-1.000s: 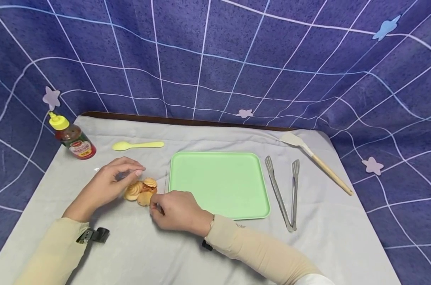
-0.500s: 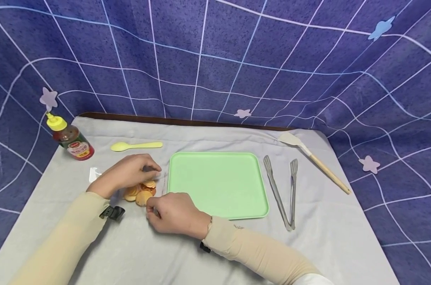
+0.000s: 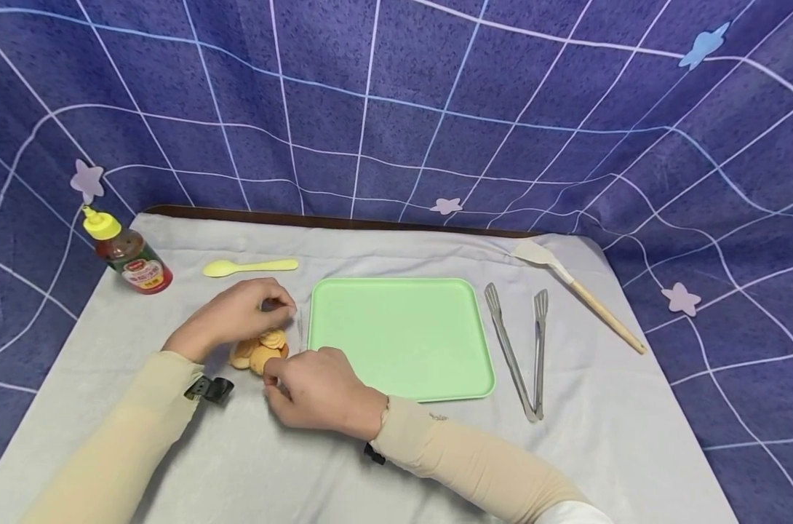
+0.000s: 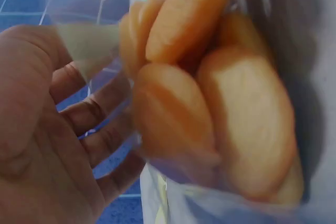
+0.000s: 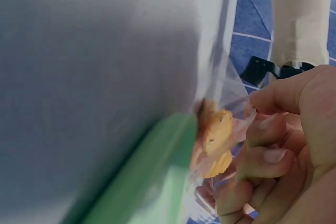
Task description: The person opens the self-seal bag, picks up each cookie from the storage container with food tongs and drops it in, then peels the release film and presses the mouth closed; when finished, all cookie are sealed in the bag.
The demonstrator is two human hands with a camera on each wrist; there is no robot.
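Note:
Several golden biscuits [image 3: 260,356] lie in a clear plastic bag [image 5: 227,80] at the left of the table. In the head view, my left hand [image 3: 242,311] reaches over the biscuits, its thumb and fingertips meeting at the bag's far right edge. The left wrist view has biscuits [image 4: 247,119] close up, with film in front of the fingers of the left hand [image 4: 47,124]. On the near side, my right hand [image 3: 321,389] pinches the bag's near edge. In the right wrist view, thumb and forefinger of the right hand [image 5: 283,145] hold a corner of film.
A light green tray [image 3: 399,338] lies right of the bag, close to the right hand. Tongs [image 3: 516,356] and a spatula [image 3: 583,295] are farther right. A yellow spoon [image 3: 250,268] and a sauce bottle [image 3: 131,255] stand at the back left.
My left hand has moved right across the biscuits to the bag's far edge, and its fingertips have drawn together. The right hand has shifted slightly left.

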